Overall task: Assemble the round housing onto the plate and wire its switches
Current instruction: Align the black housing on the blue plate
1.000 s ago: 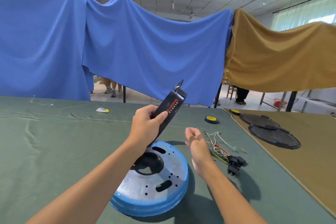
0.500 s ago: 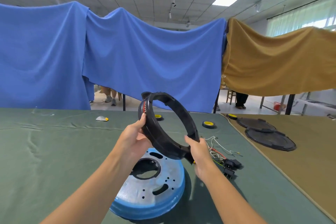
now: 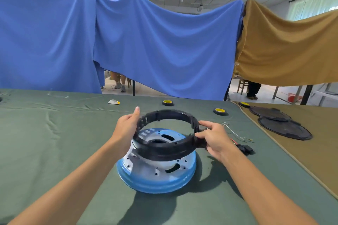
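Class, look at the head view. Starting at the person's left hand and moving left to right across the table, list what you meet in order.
left hand → black round housing → right hand → wired switches → two black discs. The blue plate under the housing overlaps it, so it is left out.

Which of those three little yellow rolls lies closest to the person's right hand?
The middle roll, on the green cloth just beyond the right hand; the left roll and the far-right roll sit farther away.
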`<state>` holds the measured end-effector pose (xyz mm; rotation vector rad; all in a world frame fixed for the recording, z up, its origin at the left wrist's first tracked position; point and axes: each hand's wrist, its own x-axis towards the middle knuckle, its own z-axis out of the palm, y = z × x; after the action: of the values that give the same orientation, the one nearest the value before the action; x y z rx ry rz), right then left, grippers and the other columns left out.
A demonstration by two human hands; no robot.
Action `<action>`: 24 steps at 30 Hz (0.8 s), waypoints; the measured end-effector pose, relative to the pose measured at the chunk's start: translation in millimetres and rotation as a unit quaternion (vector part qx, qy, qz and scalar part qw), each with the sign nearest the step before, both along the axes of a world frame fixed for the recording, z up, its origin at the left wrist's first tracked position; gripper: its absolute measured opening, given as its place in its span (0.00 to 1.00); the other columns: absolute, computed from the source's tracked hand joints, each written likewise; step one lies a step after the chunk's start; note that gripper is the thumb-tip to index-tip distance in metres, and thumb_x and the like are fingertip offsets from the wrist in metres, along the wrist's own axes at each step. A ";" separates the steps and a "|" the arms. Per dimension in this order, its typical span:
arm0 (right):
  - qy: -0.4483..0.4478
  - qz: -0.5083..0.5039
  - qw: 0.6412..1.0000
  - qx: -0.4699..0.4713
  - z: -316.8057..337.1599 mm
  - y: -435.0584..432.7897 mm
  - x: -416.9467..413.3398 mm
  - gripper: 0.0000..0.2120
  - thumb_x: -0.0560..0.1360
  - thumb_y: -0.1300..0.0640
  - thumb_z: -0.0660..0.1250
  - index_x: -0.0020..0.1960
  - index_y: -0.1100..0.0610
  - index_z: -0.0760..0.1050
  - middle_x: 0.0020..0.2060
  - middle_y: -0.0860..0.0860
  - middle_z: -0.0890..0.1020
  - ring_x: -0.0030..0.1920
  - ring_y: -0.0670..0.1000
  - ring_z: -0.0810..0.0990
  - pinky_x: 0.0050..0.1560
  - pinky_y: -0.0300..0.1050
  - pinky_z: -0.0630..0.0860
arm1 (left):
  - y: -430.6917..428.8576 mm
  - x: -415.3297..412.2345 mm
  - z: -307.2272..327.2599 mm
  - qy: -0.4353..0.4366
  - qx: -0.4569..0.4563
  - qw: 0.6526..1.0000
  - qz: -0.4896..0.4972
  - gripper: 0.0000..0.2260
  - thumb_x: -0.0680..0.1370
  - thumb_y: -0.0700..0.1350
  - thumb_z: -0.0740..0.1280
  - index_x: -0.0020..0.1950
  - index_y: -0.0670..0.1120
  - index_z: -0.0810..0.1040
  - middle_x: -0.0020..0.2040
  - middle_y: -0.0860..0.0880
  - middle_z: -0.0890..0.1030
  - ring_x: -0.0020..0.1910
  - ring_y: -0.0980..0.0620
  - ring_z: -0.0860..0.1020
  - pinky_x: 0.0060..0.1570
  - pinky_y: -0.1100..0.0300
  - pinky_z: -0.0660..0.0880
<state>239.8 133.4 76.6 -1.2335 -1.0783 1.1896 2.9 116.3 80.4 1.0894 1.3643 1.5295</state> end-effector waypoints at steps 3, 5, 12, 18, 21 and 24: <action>-0.039 0.026 0.999 -0.012 -2.7 -0.3 -2.4 0.26 0.74 0.79 0.58 0.69 0.65 0.68 0.45 0.64 0.79 0.48 0.66 0.81 0.52 0.61 0.79 | 0.6 -1.7 -8.2 0.019 0.039 0.998 0.038 0.10 0.82 0.52 0.64 0.45 0.48 0.77 0.46 0.53 0.80 0.50 0.46 0.80 0.50 0.56 0.74; -0.070 0.049 0.996 -0.026 -6.2 1.0 -4.2 0.28 0.73 0.80 0.56 0.69 0.62 0.69 0.46 0.65 0.80 0.51 0.68 0.81 0.56 0.66 0.77 | 0.8 -3.0 -8.8 0.085 0.055 0.992 0.070 0.07 0.81 0.51 0.65 0.51 0.50 0.79 0.48 0.56 0.81 0.55 0.48 0.80 0.57 0.53 0.75; -0.096 0.133 0.984 -0.071 -10.6 8.0 5.4 0.32 0.70 0.78 0.62 0.69 0.57 0.66 0.51 0.65 0.82 0.50 0.59 0.81 0.52 0.52 0.78 | 8.9 -20.1 -25.2 0.268 -0.074 0.954 0.114 0.25 0.80 0.51 0.66 0.74 0.42 0.67 0.70 0.42 0.73 0.69 0.42 0.70 0.65 0.51 0.66; -0.122 0.191 0.969 -0.100 -13.3 18.4 14.0 0.26 0.69 0.74 0.70 0.63 0.59 0.69 0.49 0.61 0.84 0.51 0.58 0.83 0.51 0.49 0.79 | 19.1 -26.9 -43.2 0.147 -0.084 0.984 0.058 0.10 0.80 0.46 0.65 0.46 0.43 0.83 0.48 0.41 0.85 0.53 0.40 0.81 0.58 0.46 0.77; -0.112 0.162 0.978 -0.073 -19.8 24.9 9.7 0.25 0.69 0.63 0.75 0.63 0.58 0.70 0.52 0.56 0.83 0.53 0.53 0.83 0.51 0.46 0.79 | 23.0 -31.3 -44.6 0.147 -0.073 0.984 0.069 0.09 0.79 0.45 0.66 0.43 0.46 0.83 0.45 0.43 0.85 0.50 0.41 0.82 0.52 0.50 0.77; -0.116 0.140 0.982 -0.048 -25.7 26.4 -5.9 0.24 0.69 0.43 0.74 0.62 0.48 0.71 0.51 0.47 0.82 0.49 0.46 0.83 0.42 0.38 0.78 | 23.5 -32.3 -45.4 0.151 -0.064 0.984 0.072 0.09 0.78 0.45 0.67 0.40 0.48 0.83 0.41 0.47 0.85 0.46 0.44 0.81 0.45 0.56 0.76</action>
<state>233.9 159.8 50.9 -1.3520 -1.4167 1.3455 -29.4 139.8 35.0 1.1990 1.7554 1.3942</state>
